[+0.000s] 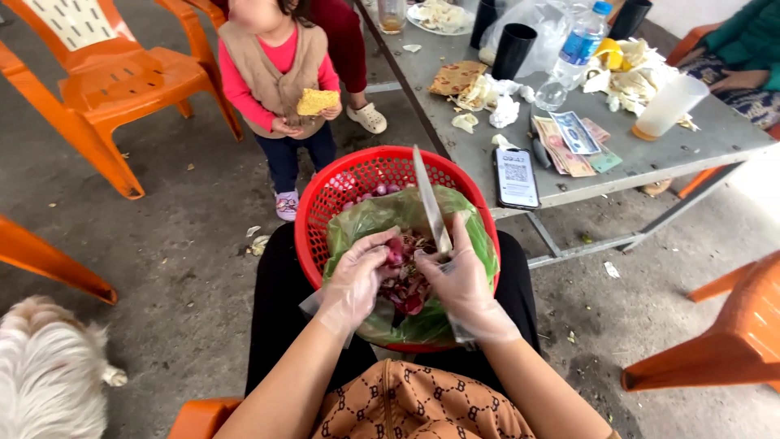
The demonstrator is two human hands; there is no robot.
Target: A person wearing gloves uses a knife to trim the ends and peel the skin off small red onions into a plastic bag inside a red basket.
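A round red plastic basket (325,191) rests on my lap, lined with a green plastic bag (366,223) that holds purple shallots and their peelings (406,289). My left hand (355,280), in a clear plastic glove, pinches a small purple shallot (395,254) over the bag. My right hand (465,284), also gloved, grips a knife (429,199) whose long blade points up and away over the basket. The two hands nearly touch at the shallot.
A small child (280,77) holding a yellow cracker stands just beyond the basket. At right a grey table (650,158) carries a phone (516,176), banknotes, a water bottle, black cups and scraps. Orange plastic chairs (106,81) stand around. A white dog (49,370) lies at lower left.
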